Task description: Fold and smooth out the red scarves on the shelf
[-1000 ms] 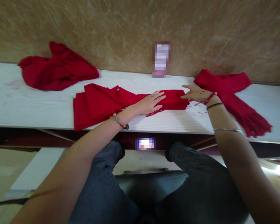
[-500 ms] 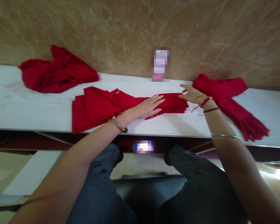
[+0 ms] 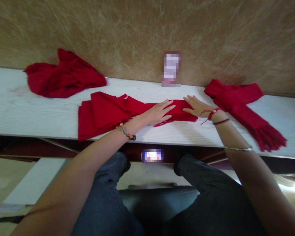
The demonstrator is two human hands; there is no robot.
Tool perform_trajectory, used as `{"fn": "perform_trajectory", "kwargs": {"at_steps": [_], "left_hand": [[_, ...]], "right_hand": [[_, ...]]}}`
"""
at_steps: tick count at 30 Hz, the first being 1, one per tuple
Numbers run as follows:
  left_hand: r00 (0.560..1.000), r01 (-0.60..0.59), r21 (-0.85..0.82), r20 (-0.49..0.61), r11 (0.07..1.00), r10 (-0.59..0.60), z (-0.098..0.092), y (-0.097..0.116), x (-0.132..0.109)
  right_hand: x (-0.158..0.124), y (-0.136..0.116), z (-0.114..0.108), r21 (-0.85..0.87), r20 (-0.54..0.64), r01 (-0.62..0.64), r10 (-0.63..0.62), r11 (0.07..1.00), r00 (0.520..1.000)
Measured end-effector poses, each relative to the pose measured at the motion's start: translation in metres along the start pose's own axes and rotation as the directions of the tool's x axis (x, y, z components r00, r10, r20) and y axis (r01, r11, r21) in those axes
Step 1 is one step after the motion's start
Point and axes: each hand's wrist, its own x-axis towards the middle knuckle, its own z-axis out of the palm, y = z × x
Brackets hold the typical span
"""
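Observation:
A red fringed scarf lies across the middle of the white table, spread wide at its left and folded into a narrow layered stack at its right. My left hand rests flat on the middle of it, fingers stretched out. On the right part of the folded stack lies my right hand, palm down with its fingers spread. Just right of that hand, a second red scarf is looped over itself, its fringe pointing toward the table's front right.
A crumpled heap of red cloth sits at the back left against the brown marbled wall. A small blurred-out object stands by the wall. The white table is narrow, with its front edge just beyond my knees.
My right hand has come down and slightly left, from hovering at the stack's right end to lying on it. My left hand stays in place on the scarf.

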Motion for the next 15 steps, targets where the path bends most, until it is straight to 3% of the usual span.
{"fn": "perform_trajectory", "kwargs": {"at_steps": [4,9,15], "left_hand": [[0.998,-0.067,-0.024,-0.014,0.997,0.067,-0.003,0.001,0.002],[0.995,-0.099,-0.089,0.009,0.991,0.100,-0.008,0.002,0.001],[0.983,-0.023,-0.135,0.179,0.991,0.047,-0.018,0.004,-0.003]], "right_hand": [[-0.004,-0.009,-0.010,0.010,0.059,0.138,-0.138,0.990,0.989],[-0.001,-0.019,-0.002,0.018,0.130,0.111,-0.112,0.994,0.985],[-0.004,-0.024,-0.002,-0.007,0.150,-0.008,0.009,1.000,0.989]]}}
